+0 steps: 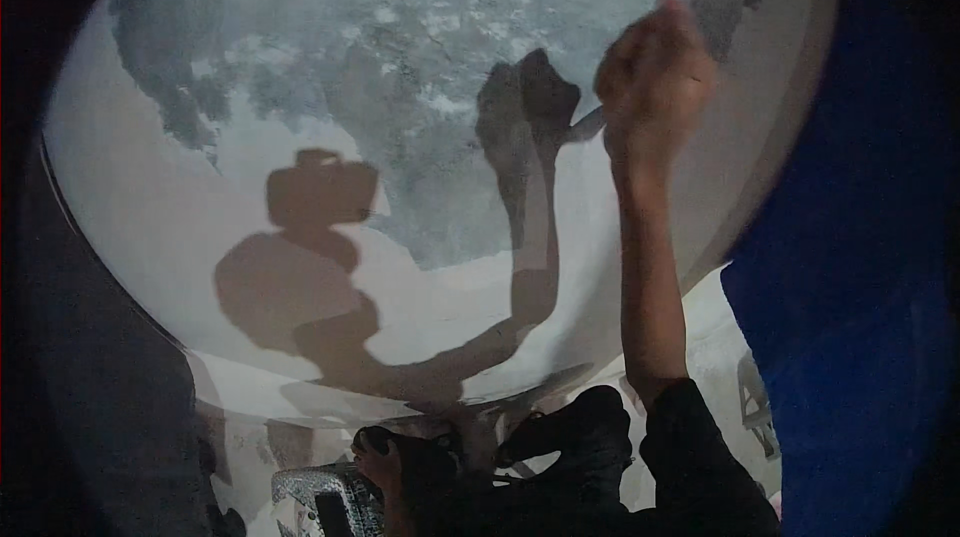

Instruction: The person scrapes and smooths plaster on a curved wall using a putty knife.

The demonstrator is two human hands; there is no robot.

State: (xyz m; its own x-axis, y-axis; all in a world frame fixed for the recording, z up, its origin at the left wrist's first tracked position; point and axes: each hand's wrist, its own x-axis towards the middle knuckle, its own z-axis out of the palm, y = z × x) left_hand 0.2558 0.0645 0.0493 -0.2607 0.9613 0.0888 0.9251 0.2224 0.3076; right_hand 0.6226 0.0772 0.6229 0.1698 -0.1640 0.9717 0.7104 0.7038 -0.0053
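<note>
Wall (430,117), white with ragged grey patches

A pale, stained floor (715,342) is seen; an angular grey object (755,405) is borne at its right, while whether the speckled container (305,483) is supported there cannot be told.

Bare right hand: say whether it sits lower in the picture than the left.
No, the bare right hand is up before the patchy grey-white surface, with the bare left hand below.

Deep blue surface (850,337) at right
</note>
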